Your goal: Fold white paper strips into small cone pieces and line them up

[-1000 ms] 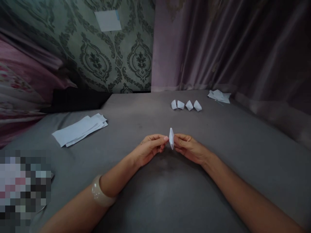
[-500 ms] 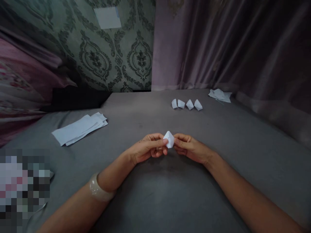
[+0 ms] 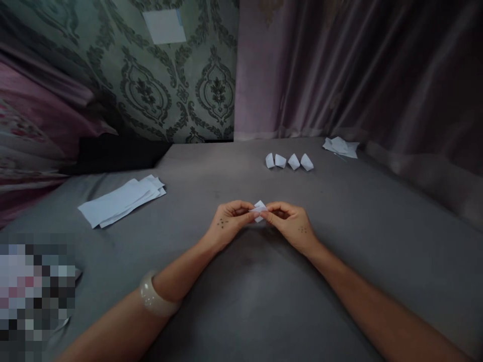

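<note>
A small white folded paper piece point(image 3: 259, 206) is held between my two hands, just above the grey cloth surface. My left hand point(image 3: 234, 219) pinches its left side between thumb and fingers. On the other side, my right hand point(image 3: 289, 221) pinches it the same way, and both thumbs lie near its lower front. Fingertips cover part of its folds. Beyond my hands stand several white folded paper shapes point(image 3: 294, 162) in a row, faceted and pointed, apart from my fingers.
A stack of white paper strips point(image 3: 123, 201) lies on the left of the grey cloth point(image 3: 211, 171). Crumpled white paper pieces point(image 3: 340, 147) rest at the far right by the curtain point(image 3: 302, 75). Black fabric point(image 3: 116, 153) lies at the back left. A blurred patch fills the lower left.
The folded paper has turned in my fingers and now shows a flatter, crosswise face. My hands have rotated so their backs show, and the right hand has shifted slightly left.
</note>
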Tool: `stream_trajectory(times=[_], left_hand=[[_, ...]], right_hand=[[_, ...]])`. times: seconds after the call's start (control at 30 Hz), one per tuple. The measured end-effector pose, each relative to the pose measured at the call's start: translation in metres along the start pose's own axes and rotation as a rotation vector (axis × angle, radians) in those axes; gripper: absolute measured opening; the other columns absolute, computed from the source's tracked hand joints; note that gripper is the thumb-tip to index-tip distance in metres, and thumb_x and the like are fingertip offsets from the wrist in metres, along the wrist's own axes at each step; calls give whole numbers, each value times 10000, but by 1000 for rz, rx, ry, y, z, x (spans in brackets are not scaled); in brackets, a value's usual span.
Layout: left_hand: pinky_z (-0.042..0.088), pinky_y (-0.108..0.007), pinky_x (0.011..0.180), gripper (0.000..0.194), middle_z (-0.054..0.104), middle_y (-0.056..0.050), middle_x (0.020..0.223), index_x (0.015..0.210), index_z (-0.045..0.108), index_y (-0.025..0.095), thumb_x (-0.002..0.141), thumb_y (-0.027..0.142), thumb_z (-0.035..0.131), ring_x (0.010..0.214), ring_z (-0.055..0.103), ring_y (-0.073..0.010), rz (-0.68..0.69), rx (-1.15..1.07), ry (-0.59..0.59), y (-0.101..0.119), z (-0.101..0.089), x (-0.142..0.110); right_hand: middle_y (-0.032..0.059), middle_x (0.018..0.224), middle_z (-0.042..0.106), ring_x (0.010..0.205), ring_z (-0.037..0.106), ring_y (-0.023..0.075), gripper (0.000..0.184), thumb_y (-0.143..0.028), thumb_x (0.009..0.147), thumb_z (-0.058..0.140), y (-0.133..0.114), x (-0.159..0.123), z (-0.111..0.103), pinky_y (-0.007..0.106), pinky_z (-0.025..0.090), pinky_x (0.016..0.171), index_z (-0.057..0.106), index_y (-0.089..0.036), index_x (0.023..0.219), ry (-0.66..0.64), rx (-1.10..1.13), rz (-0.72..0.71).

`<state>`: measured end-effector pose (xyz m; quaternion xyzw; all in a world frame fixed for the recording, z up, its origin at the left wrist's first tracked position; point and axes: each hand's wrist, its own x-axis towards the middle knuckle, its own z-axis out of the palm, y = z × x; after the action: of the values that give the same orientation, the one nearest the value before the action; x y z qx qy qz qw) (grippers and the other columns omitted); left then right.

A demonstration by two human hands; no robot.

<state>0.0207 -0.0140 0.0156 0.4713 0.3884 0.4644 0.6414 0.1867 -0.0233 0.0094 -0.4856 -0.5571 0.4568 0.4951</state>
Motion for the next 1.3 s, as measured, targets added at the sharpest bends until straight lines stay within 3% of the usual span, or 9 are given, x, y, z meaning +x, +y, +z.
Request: stream_trajectory(times=[0.13,0.23,0.4,0.53,0.7,0.93,1.13,1.3], left_hand=[[498,-286,769,324,727,-28,780,943,661,162,656,242,789,726,661,-142,62,-37,23,1,2,-2],[490,-300,821,395,739,-39,829,1047,659,178,678,252,777,801,671,-162,70,-18,18,2,2,-3],[475,-266,801,196,724,-59,904,865,734,163,709,280,747,845,647,-165,100,112,35,3,2,-2],[444,-241,693,162,695,-44,800,775,733,162,699,304,751,740,606,-142,117,200,80,5,1,-2],[417,-242,659,201,658,-30,709,742,696,139,695,329,744,666,562,-125,44,173,52,4,2,-3],[349,-225,529,347,554,2,582,702,623,131,728,471,682,520,463,-83,-109,162,-9,-4,0,2],[311,-220,506,390,550,2,588,659,593,135,704,512,685,498,428,-70,-133,221,-29,-4,-1,0],[297,-221,500,374,515,19,569,690,578,135,703,494,681,498,409,-71,-94,177,22,-9,0,2]], right_hand=[[15,745,678,703,639,152,280,-397,657,760,0,0,5,299,516,684,634,-202,812,78,44,-65],[28,794,702,749,660,161,328,-387,642,767,-2,1,5,322,532,737,657,-198,885,67,81,-52],[28,804,723,751,663,160,229,-373,677,742,-2,1,3,316,527,733,698,-201,822,24,53,-29],[19,791,724,733,660,156,224,-386,682,736,-2,-1,4,305,526,705,705,-207,813,-13,7,-28],[29,787,728,684,644,149,260,-430,685,721,-6,-3,7,295,522,648,729,-209,822,-11,-30,37],[15,659,668,558,549,101,280,-442,666,728,-4,4,8,231,422,503,712,-170,731,7,72,236],[8,658,660,556,537,82,253,-398,651,760,-2,7,7,212,404,506,711,-161,725,28,170,278],[24,797,696,640,593,84,257,-358,644,782,-2,2,10,215,474,596,736,-178,821,-43,330,374]])
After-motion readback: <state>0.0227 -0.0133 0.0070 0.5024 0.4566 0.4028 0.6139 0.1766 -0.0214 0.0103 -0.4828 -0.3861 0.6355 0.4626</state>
